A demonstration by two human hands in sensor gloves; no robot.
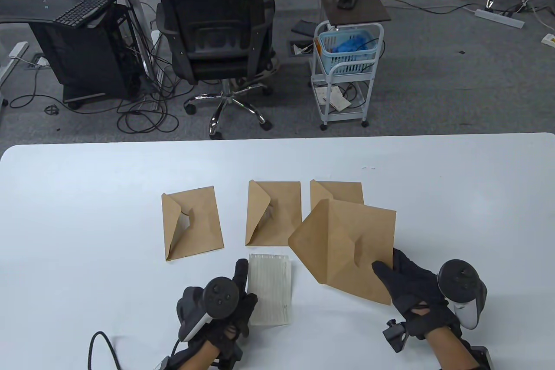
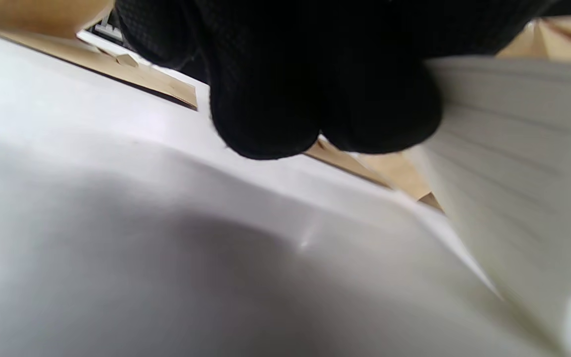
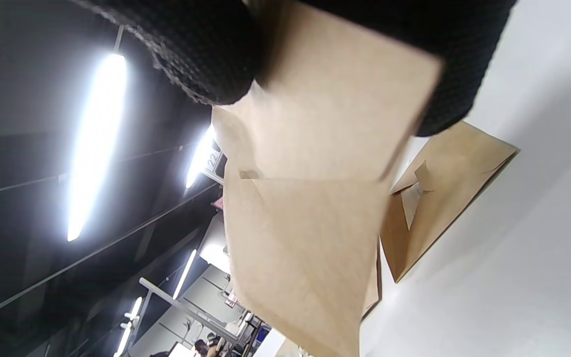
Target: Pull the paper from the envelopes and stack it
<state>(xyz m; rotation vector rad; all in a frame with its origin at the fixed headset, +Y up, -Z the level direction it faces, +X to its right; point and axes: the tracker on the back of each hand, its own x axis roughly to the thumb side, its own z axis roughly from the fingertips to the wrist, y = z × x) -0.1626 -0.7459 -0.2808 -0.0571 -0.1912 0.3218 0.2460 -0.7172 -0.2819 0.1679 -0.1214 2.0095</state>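
My right hand grips a brown envelope by its lower right edge and holds it lifted and tilted, flap open to the left; it also shows in the right wrist view. My left hand holds a white lined paper at its left edge, low over the table; the paper shows in the left wrist view. Three more brown envelopes lie in a row: left, middle, and right, partly hidden behind the held one.
The white table extends wide on both sides. Beyond its far edge stand an office chair and a white cart with a blue basket.
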